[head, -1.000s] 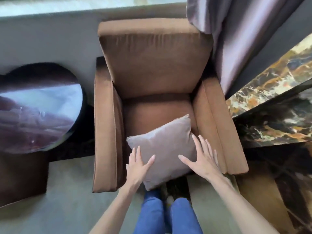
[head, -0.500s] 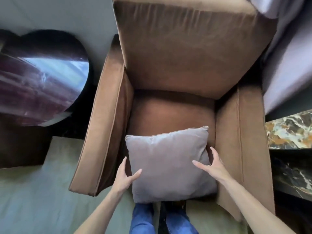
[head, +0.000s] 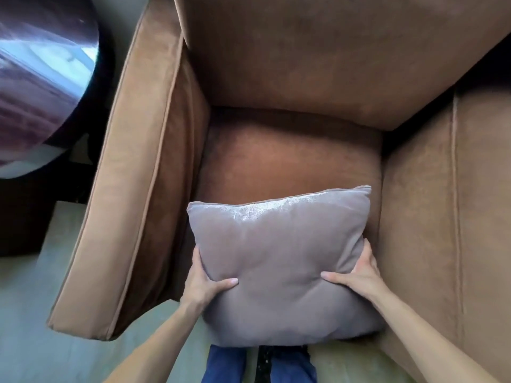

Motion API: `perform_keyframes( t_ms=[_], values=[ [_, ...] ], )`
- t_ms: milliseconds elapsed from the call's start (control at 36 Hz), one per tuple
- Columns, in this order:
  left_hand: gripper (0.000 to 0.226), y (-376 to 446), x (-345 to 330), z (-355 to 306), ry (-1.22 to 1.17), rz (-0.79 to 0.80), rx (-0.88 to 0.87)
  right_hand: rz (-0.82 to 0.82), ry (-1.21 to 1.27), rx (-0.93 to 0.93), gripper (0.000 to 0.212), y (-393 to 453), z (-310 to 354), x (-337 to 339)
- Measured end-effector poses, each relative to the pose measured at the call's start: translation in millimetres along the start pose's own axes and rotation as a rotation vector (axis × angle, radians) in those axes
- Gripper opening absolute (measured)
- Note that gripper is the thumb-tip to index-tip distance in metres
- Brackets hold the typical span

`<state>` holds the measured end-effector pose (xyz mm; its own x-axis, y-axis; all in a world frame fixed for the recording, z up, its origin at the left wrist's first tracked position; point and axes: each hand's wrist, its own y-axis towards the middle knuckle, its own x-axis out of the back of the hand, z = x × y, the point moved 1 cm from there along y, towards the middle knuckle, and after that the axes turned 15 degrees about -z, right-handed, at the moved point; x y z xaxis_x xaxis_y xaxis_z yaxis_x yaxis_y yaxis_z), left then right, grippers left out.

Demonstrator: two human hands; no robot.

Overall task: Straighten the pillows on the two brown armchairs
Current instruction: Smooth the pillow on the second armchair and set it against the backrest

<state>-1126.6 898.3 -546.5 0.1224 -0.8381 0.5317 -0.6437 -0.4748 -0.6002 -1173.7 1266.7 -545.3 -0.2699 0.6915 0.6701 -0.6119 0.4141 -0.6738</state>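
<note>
Pillow (head: 279, 261) in hand, first armchair (head: 276, 73). The step looks like the pick-up or reposition: the pillow sits at the front of the seat cushion (head: 287, 161), its near edge hanging past the seat front, over the person's knees.

Left hand (head: 203, 283) clamps the pillow's left edge, thumb pressed on top, fingers tucked behind and out of sight. Right hand (head: 359, 275) does the same on the right edge. Both grips are closed on the pillow; the fabric dimples under each thumb.

Next move, as I judge it: lift and carry the pillow back to the backrest, stand it upright and centred between the arms. It calls for an even two-handed push, since a soft filling will sag if one side leads. The second armchair is not in view, so that part of the job looks undone.

Materials:
- Pillow: square, plump, greyish-mauve velvet-like cover, sheen along the far edge, thin seam at the rim.
- Armchair: brown suede-like upholstery, boxy padded arms with piped seams, thick backrest, seat slightly domed.
- Round glossy dark table (head: 41, 78) to the left, reflecting light.
- Floor (head: 33, 313): pale greenish, smooth.
</note>
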Motion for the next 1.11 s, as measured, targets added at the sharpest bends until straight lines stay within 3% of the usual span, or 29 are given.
perform_keyframes(
  t_ms=[194, 306, 417, 583, 667, 722, 861, 1056, 1111],
  values=[
    [0.14, 20.9, -14.7, 8.9, -0.066, 0.007, 0.133, 0.071, 0.115, -0.016, 0.174, 21.4, 0.8, -7.2],
    [0.128, 20.8, -13.0, 8.3, -0.14, 0.089, 0.207, 0.125, 0.152, -0.006, 0.167, 22.6, 2.0, -4.1],
    [0.122, 11.1, -10.8, 0.8, -0.175, 0.126, 0.164, 0.098, 0.184, 0.037, 0.167, 14.7, -1.6, 0.6],
    [0.139, -6.8, -1.1, -15.2, -0.178, 0.135, 0.025, 0.036, 0.231, 0.065, 0.164, -6.4, 2.2, 13.5],
    [0.136, -13.8, 3.7, -28.8, -0.191, 0.159, -0.036, 0.016, 0.267, 0.016, 0.166, -11.7, 4.9, 21.9],
    [0.129, -16.5, 6.5, -38.2, -0.199, 0.173, -0.073, 0.021, 0.278, -0.002, 0.157, -14.4, 3.0, 26.5],
    [0.13, -11.5, 12.0, -71.1, -0.211, 0.196, -0.147, 0.015, 0.354, 0.063, 0.108, -14.5, 11.0, 46.7],
    [0.136, 13.5, 14.7, -143.1, -0.23, 0.183, -0.308, -0.118, 0.47, 0.178, 0.076, -17.1, 70.1, 91.1],
    [0.137, 26.1, 15.1, -167.8, -0.246, 0.181, -0.353, -0.153, 0.492, 0.177, 0.077, -6.6, 84.2, 98.8]
  ],
)
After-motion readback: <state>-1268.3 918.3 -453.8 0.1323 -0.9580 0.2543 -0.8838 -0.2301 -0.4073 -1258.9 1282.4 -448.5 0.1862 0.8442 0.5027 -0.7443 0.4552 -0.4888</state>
